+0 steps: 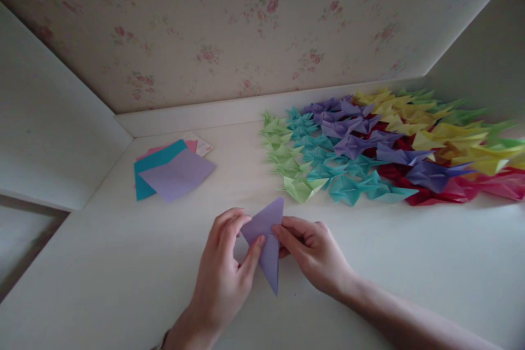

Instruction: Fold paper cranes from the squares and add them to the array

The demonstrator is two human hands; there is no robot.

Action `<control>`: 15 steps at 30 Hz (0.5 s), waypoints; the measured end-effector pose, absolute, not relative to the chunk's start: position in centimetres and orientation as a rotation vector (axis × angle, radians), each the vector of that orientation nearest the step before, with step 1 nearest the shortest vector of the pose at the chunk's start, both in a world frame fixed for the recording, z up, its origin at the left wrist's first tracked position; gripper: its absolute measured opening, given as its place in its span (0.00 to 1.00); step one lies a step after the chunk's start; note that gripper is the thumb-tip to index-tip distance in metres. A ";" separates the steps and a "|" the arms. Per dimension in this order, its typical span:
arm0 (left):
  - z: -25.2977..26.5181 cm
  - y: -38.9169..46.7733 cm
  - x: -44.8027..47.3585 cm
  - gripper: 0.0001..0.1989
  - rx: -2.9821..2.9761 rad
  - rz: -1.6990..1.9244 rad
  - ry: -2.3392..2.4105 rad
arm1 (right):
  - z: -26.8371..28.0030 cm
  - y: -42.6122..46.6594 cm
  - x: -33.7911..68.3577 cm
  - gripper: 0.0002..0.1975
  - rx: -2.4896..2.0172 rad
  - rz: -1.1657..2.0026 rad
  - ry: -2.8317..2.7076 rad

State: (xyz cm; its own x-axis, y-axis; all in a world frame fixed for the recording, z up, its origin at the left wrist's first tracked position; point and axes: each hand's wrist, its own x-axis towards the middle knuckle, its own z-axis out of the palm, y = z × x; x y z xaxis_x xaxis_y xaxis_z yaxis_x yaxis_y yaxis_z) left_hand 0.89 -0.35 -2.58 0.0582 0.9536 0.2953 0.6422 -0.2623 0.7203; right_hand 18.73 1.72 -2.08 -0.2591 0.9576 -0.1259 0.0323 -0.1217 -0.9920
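A partly folded sheet of purple origami paper (268, 254) is held between my two hands above the white table. Its upper part is a slanted flap, and a narrow point hangs toward me. My left hand (225, 262) grips its left side, thumb on the front face and fingers at the upper left corner. On the right edge, my right hand (309, 249) pinches the paper between thumb and fingers, and those fingertips are partly hidden behind it.
Flat paper squares, purple (180, 175) on top of teal (159, 167) and pink, lie at the left. Rows of folded paper cranes in green (301, 186), teal (348, 188), purple (356, 145), yellow (451, 139) and red (438, 191) fill the back right. A floral wall (229, 38) stands behind.
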 end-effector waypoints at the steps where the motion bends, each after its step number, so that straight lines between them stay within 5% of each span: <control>1: -2.5 -0.5 0.9 0.15 2.020 1.023 1.559 | -2.0 1.7 18.8 0.15 -1.173 1.461 -1.375; 7: -1.6 -0.8 1.1 0.24 1.662 0.847 1.320 | -1.8 1.6 19.2 0.15 -1.144 1.481 -1.464; 15: -0.9 -0.1 1.1 0.19 1.315 0.886 1.048 | -2.5 1.6 19.3 0.23 -1.108 1.631 -1.341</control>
